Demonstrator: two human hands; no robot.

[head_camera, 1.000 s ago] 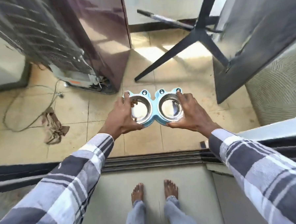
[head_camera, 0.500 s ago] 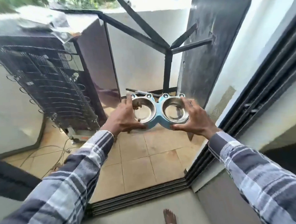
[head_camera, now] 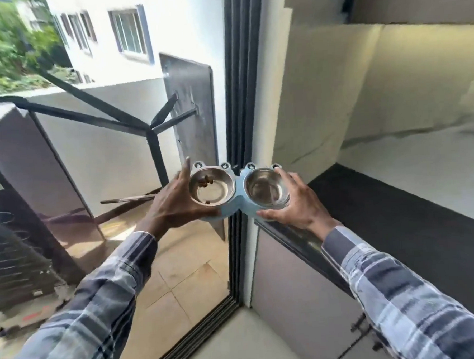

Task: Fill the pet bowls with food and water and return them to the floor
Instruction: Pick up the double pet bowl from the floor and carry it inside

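A light blue double pet feeder (head_camera: 237, 184) with two steel bowls is held up in the air in front of me. The left bowl (head_camera: 213, 188) holds a few brown kibble pieces. The right bowl (head_camera: 266, 188) looks bare and shiny; I cannot tell if there is water in it. My left hand (head_camera: 174, 207) grips the feeder's left end, thumb on the rim. My right hand (head_camera: 297, 203) grips its right end from the side and below.
A dark sliding-door frame (head_camera: 239, 96) stands straight ahead. Left of it are a tiled balcony floor (head_camera: 180, 264), a fridge back (head_camera: 25, 204) and a black metal stand (head_camera: 151, 129). To the right runs a dark kitchen counter (head_camera: 410, 211) with cabinets below.
The feeder has gone up from near the balcony floor to chest height. My view has swung up and to the right, from the floor toward the door frame and counter.
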